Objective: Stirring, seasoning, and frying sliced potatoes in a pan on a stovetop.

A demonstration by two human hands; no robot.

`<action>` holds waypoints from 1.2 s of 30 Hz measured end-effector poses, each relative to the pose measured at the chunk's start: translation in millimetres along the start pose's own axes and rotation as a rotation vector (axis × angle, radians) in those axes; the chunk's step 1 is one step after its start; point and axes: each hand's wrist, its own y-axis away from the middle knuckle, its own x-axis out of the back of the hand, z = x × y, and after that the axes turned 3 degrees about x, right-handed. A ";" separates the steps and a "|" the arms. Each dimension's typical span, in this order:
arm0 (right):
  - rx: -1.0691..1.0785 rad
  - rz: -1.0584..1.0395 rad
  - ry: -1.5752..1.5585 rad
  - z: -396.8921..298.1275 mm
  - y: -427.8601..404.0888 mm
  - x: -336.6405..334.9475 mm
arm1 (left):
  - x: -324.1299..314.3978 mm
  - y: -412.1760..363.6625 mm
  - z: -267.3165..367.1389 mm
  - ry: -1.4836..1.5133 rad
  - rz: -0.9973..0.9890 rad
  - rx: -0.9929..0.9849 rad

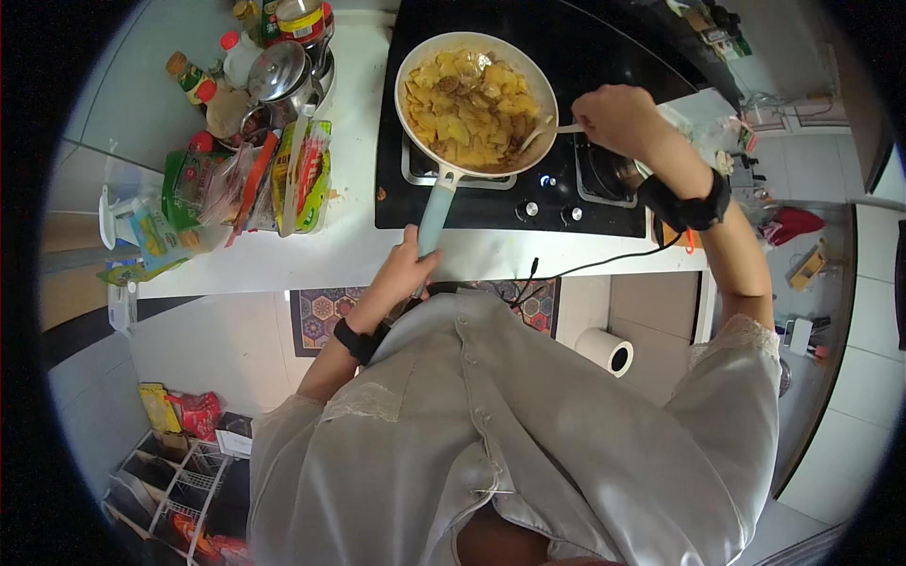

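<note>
A pale frying pan (408,134) with sliced yellow food (467,110) and some brown pieces in it is over the left burner of a black glass hob. My left hand (410,269) is closed around the pan's light blue handle (435,216). To the right of the pan, my right hand (612,117) grips the handle of a light-coloured spatula or spoon (568,129). Its head reaches into the food at the pan's right side. Both wrists wear black bands.
Bottles (241,60), a lidded steel pot (277,74) and food packets (304,177) crowd the white counter's (354,141) left side. A dark pan (609,173) is at the right burner. A black cable (601,260) crosses the front edge.
</note>
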 end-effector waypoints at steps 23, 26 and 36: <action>0.069 -0.037 0.194 -12.1 -34.8 -9.5 | -1.7 0.3 3.2 0.007 0.048 0.024; 0.140 -0.041 0.043 6.9 -26.4 -7.1 | -1.6 1.4 -2.7 0.000 0.044 0.002; -0.101 -0.005 -0.190 -57.8 25.6 -44.6 | -1.3 -3.8 -12.6 -0.082 0.050 -0.075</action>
